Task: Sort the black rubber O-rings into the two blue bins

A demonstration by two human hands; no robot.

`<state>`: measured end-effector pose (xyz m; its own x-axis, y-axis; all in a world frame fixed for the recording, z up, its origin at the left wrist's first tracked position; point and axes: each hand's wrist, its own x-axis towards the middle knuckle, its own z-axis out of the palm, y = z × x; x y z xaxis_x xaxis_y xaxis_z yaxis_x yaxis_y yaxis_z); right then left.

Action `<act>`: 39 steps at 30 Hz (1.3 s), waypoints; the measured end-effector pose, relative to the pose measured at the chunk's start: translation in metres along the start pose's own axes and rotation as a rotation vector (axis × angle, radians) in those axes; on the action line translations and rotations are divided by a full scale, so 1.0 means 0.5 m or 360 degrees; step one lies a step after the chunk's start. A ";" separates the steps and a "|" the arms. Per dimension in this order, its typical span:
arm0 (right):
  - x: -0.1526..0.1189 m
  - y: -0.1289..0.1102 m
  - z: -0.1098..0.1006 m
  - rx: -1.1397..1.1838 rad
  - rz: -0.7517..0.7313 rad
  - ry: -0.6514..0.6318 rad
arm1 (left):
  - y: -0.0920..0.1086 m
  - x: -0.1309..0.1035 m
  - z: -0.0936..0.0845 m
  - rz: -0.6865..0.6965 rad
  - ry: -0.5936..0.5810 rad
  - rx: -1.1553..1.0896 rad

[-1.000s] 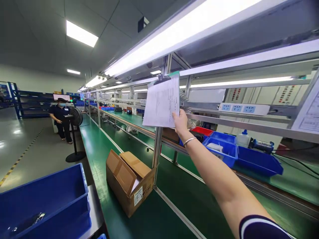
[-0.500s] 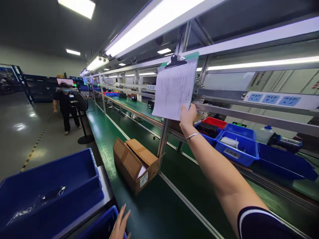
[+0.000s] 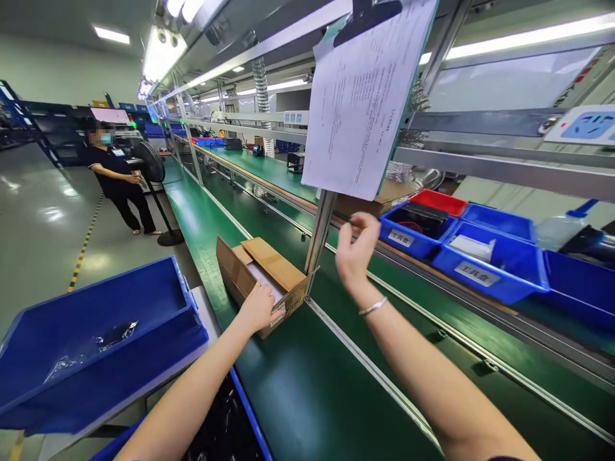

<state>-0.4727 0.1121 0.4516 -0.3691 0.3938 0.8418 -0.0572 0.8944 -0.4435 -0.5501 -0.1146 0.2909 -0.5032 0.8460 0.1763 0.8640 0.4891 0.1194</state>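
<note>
A cardboard box (image 3: 283,266) with raised flaps rests on the green bench (image 3: 293,384), white material showing inside. My left hand (image 3: 260,306) is at its near side, fingers bent over the edge beside the label; they look closed on the box. My right hand (image 3: 356,246) is raised right of the metal post, below the clipboard, its fingers curled and slightly blurred, with nothing visible between thumb and fingers. The clipboard papers (image 3: 360,109) hang from a black clip above the box, free of my hands.
Blue bins (image 3: 497,269) and a red bin (image 3: 439,202) line the right shelf. The metal post (image 3: 321,237) stands behind the box. A large blue bin (image 3: 120,301) sits left. Beyond it are a fan (image 3: 150,161) and a standing person (image 3: 113,173).
My right hand has let go of the clipboard papers and dropped below them. My left hand has moved up and forward onto the box. The view has shifted closer, and the person has turned.
</note>
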 end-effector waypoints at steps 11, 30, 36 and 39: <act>-0.287 0.054 0.138 -0.0553 -0.0133 -0.2259 | 0.050 -0.068 0.081 -0.0518 -0.0413 0.0080; -0.260 0.165 0.262 -0.0799 0.0128 -0.1745 | 0.034 -0.057 0.189 -0.0787 -0.0157 0.0096; -0.247 0.246 0.133 -0.0602 0.0355 -0.1656 | 0.055 -0.191 0.167 -0.0686 -0.0190 0.0049; -0.285 0.261 0.056 -0.0542 0.0403 -0.1578 | 0.100 -0.270 0.162 -0.0659 -0.0244 0.0034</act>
<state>-0.4533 0.1666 0.2651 -0.9296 0.3658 0.0450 0.3314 0.8832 -0.3319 -0.4378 -0.1869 0.1942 -0.8003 0.5988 -0.0293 0.5911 0.7962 0.1291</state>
